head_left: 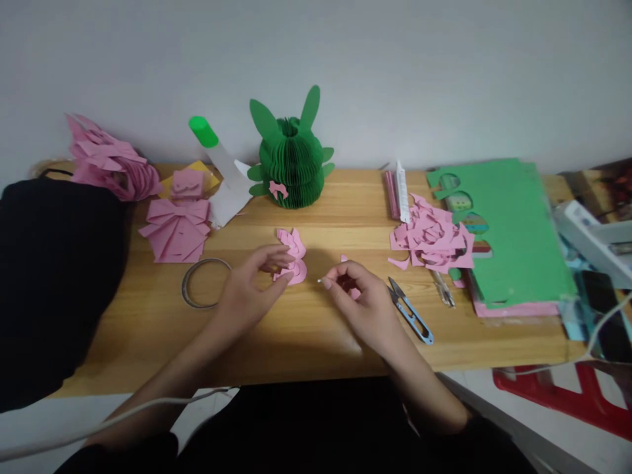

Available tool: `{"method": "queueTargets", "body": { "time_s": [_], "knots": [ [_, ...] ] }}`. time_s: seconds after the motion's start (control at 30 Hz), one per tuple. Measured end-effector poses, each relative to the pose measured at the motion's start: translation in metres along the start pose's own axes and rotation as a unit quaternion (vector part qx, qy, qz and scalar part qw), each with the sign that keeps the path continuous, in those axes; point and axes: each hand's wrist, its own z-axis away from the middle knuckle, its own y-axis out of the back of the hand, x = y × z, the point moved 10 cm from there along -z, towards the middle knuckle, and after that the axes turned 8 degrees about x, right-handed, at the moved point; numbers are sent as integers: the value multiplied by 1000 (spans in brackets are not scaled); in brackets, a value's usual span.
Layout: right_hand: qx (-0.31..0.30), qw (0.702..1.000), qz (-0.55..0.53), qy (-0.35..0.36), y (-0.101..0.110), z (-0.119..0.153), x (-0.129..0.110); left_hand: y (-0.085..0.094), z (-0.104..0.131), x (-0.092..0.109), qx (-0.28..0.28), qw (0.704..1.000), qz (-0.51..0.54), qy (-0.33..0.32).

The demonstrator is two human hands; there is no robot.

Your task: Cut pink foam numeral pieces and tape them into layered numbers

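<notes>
My left hand (pixel 254 283) reaches over a pink paper cutout (pixel 296 271) with curved, layered edges that lies on the table. Its thumb and fingers are apart, with the tips at the cutout's left side; whether they touch it I cannot tell. In a pinch, my right hand (pixel 358 296) holds a small white piece (pixel 320 281) between thumb and forefinger, just right of the cutout. Pink paper bits (pixel 353 292) show partly behind the right hand. Close to that hand lie blue thread snips (pixel 412 313). A roll of tape (pixel 187 286) rests left of my left hand.
At the back stands a green honeycomb-paper figure (pixel 291 161) with long ears and a pink bow. A glue stick (pixel 217 155) and folded pink bows (pixel 178 227) are left. Pink scraps (pixel 432 234), green sheets (pixel 513 230) and a phone (pixel 602 309) lie right. A black item (pixel 59 283) covers the left end.
</notes>
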Motion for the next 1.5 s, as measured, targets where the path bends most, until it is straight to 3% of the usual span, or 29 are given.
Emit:
{"method": "queueTargets", "body": {
  "time_s": [0.17, 0.4, 0.57, 0.7, 0.97, 1.23, 1.4, 1.5],
  "knots": [
    [60, 998, -25, -23, 15, -2, 17, -9, 7, 0, -4, 990, -119, -75],
    [79, 993, -76, -50, 27, 7, 37, -28, 15, -1, -48, 955, -245, -157],
    [119, 990, -72, -39, 45, 15, 43, -24, 9, -5, -31, 968, -205, -143],
    [152, 986, -62, -30, 58, 24, 49, -20, 17, 11, -24, 971, -172, -165],
    [41, 974, -201, -96, 23, 38, 52, -24, 54, 51, -8, 984, -29, -175],
    [85, 958, -244, -122, 29, 41, 50, -34, 70, 66, -31, 978, 13, -206],
    [128, 958, -224, -129, 36, 47, 50, -28, 71, 77, 44, 974, -22, -221],
    [140, 953, -236, -125, 36, 50, 46, -35, 71, 76, 42, 978, -49, -200]
  ]
}}
